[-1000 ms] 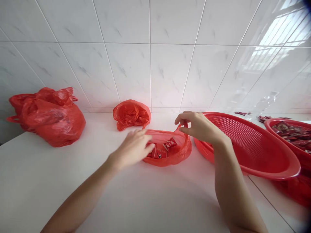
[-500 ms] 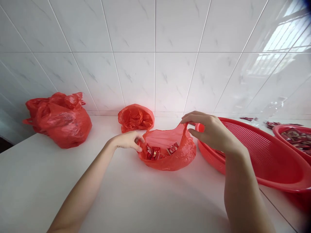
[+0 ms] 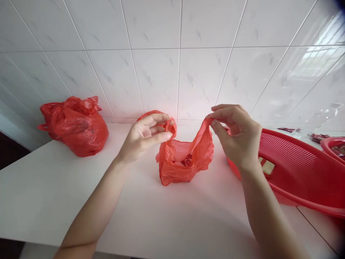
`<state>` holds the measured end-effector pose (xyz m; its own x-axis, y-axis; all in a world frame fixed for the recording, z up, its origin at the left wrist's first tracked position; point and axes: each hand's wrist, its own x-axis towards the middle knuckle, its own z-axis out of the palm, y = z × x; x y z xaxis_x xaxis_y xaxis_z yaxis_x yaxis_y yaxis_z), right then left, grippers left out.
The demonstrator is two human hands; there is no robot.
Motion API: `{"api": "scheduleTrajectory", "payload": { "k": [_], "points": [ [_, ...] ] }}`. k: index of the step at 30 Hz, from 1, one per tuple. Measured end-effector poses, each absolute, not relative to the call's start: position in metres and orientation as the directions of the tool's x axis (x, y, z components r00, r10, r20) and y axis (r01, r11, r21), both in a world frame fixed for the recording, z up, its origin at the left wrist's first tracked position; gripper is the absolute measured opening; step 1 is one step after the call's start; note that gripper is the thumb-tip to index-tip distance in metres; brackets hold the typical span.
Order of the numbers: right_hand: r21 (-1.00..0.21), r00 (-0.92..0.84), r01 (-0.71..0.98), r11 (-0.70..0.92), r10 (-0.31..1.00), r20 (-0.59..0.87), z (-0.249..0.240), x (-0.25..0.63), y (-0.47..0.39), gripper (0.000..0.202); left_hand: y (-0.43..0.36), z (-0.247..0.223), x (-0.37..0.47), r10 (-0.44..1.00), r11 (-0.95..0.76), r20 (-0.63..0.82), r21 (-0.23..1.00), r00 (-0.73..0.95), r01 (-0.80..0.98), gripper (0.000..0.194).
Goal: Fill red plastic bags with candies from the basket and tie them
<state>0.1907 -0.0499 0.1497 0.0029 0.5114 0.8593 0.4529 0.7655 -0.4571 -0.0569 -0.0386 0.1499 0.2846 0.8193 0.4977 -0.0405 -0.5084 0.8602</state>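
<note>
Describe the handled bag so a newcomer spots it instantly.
On the white counter, look left of the perforated red basket. There, the left hand and right hand each pinch one side of an open red plastic bag. Unlike the bulging bag farther left and the half-hidden bag behind the left hand, it is held.

The white worktop (image 3: 185, 223) is carrying one bulging bag (image 3: 83, 133), one open bag (image 3: 176, 173), one half-hidden bag (image 3: 151, 113) and one basket (image 3: 292, 154), all red.

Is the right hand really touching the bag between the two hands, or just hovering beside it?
Touching. The head view shows the right hand pinching the bag by its raised right side, between thumb and fingertips.
</note>
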Motion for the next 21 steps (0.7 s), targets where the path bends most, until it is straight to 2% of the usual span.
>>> {"api": "scheduleTrajectory", "payload": {
  "k": [5, 7, 10, 13, 15, 16, 17, 21],
  "points": [
    [-0.444, -0.141, 0.369, 0.816, 0.522, 0.841, 0.144, 0.162, -0.056, 0.010, -0.056, 0.140, -0.024, 0.815, -0.525, 0.476, 0.848, 0.332, 0.071, 0.057],
    [-0.458, -0.182, 0.322, 0.829, 0.529, 0.829, 0.144, 0.158, -0.058, 0.010, -0.058, 0.137, -0.017, 0.810, -0.536, 0.486, 0.841, 0.328, 0.076, 0.055],
    [-0.520, -0.172, 0.242, 0.819, 0.563, 0.808, 0.144, 0.158, -0.057, 0.017, -0.057, 0.136, -0.015, 0.811, -0.553, 0.524, 0.831, 0.259, 0.051, 0.039],
    [-0.616, -0.196, 0.214, 0.758, 0.651, 0.733, 0.140, 0.162, -0.050, 0.052, -0.053, 0.136, -0.018, 0.814, -0.564, 0.552, 0.825, 0.181, 0.020, 0.023],
    [-0.684, -0.263, 0.247, 0.686, 0.727, 0.635, 0.135, 0.163, -0.045, 0.077, -0.050, 0.137, -0.020, 0.808, -0.580, 0.574, 0.814, 0.137, 0.010, 0.019],
    [-0.711, -0.308, 0.262, 0.652, 0.755, 0.578, 0.132, 0.163, -0.042, 0.083, -0.049, 0.138, -0.021, 0.806, -0.585, 0.580, 0.811, 0.121, 0.005, 0.019],
    [-0.737, -0.357, 0.270, 0.620, 0.775, 0.521, 0.130, 0.162, -0.040, 0.082, -0.048, 0.138, -0.021, 0.806, -0.585, 0.581, 0.811, 0.113, -0.004, 0.018],
    [-0.865, -0.510, 0.158, 0.476, 0.790, 0.342, 0.122, 0.157, -0.034, 0.040, -0.045, 0.143, -0.025, 0.808, -0.579, 0.581, 0.814, 0.098, -0.046, 0.018]
  ]
}}
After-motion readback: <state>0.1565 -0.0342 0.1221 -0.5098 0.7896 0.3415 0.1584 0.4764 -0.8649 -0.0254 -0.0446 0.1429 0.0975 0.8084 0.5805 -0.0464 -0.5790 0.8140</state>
